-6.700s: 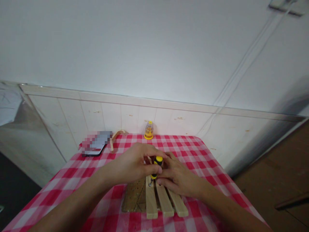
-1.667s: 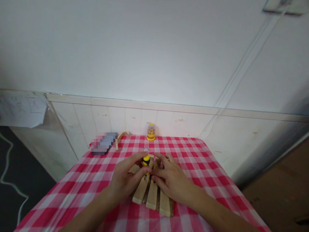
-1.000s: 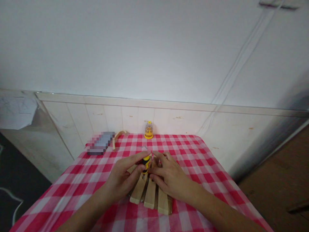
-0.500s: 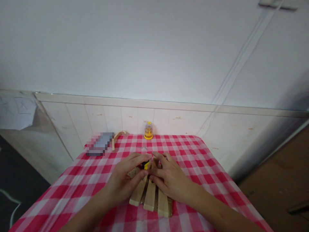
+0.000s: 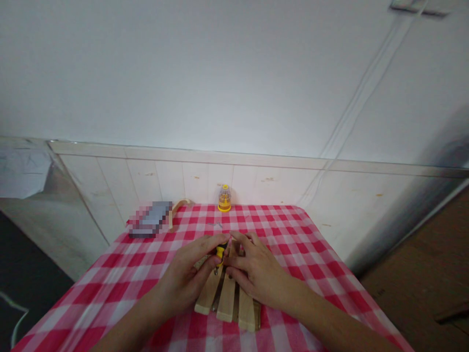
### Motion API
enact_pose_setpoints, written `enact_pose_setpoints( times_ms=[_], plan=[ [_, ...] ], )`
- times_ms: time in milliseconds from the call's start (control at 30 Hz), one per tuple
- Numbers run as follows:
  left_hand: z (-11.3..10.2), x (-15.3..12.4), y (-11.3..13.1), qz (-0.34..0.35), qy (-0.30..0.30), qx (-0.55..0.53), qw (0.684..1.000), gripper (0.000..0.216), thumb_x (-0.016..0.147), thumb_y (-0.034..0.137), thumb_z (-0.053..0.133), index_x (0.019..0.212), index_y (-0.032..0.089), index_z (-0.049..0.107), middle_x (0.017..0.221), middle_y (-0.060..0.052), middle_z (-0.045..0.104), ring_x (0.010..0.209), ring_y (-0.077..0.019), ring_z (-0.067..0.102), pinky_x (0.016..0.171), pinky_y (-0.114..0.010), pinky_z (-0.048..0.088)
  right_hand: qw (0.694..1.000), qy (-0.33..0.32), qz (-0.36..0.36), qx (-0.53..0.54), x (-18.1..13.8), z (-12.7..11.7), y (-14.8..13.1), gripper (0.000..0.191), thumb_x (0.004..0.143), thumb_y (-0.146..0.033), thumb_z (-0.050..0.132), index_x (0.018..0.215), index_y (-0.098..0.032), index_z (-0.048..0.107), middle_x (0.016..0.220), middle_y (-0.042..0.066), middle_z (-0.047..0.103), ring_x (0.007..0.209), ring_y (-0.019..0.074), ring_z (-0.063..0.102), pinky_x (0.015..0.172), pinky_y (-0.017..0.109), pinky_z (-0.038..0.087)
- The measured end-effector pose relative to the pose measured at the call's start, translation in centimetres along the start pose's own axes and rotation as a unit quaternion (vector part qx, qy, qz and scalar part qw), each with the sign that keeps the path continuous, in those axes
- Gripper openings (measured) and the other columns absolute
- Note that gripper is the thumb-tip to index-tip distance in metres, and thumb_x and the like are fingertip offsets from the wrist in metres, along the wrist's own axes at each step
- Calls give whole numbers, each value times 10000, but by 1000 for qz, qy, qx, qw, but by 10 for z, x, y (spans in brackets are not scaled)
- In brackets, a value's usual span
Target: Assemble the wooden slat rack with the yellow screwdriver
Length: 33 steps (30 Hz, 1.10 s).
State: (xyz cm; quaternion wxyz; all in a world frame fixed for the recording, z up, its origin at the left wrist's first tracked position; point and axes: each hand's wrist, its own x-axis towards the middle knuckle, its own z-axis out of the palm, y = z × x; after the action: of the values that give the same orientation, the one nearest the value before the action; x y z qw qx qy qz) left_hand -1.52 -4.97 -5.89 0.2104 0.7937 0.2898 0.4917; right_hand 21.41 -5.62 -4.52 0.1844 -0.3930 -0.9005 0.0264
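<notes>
A small wooden slatted piece [image 5: 224,302] lies on a red-and-white checked tablecloth [image 5: 120,274]. My left hand [image 5: 186,276] pinches a short yellow-and-black screwdriver [image 5: 220,252] upright over the far end of the left slat. My right hand [image 5: 256,274] lies over the slats with its fingers spread and pressed down, fingertips touching the screwdriver's tip area. Where the tip meets the wood is hidden by the fingers.
A yellow bit holder with a clear dome [image 5: 224,199] stands at the table's far edge by the panelled wall. A phone [image 5: 148,226] lies at the far left corner beside a curved wooden strip [image 5: 177,208]. A small metal part [image 5: 219,226] lies beyond my hands.
The slatted piece has been turned and now points down-left instead of straight. Over the last second both hands stay in place, the left hand's fingers shifting slightly on the screwdriver.
</notes>
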Motion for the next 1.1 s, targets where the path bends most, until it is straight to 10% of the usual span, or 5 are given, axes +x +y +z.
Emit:
enact_pose_setpoints(
  times_ms=[333,1100],
  plan=[
    [18,6,-10,-122,188,-168,960,496,962,248,674,1443,233,557,1191,-84,780,1093,-214,763,940,-339,636,1000,-2,9,-8,-2,3,2,257,1014,-317,598,1214,-333,759,1579,80,414,1346,335,433,1102,541,442],
    [26,9,-28,-93,147,-21,985,511,864,255,754,1359,232,634,1100,-64,795,952,-207,777,868,-339,651,1000,8,-13,-17,-2,8,6,259,1021,-313,596,1224,-323,757,1527,98,482,1392,320,426,1134,535,413]
  ],
)
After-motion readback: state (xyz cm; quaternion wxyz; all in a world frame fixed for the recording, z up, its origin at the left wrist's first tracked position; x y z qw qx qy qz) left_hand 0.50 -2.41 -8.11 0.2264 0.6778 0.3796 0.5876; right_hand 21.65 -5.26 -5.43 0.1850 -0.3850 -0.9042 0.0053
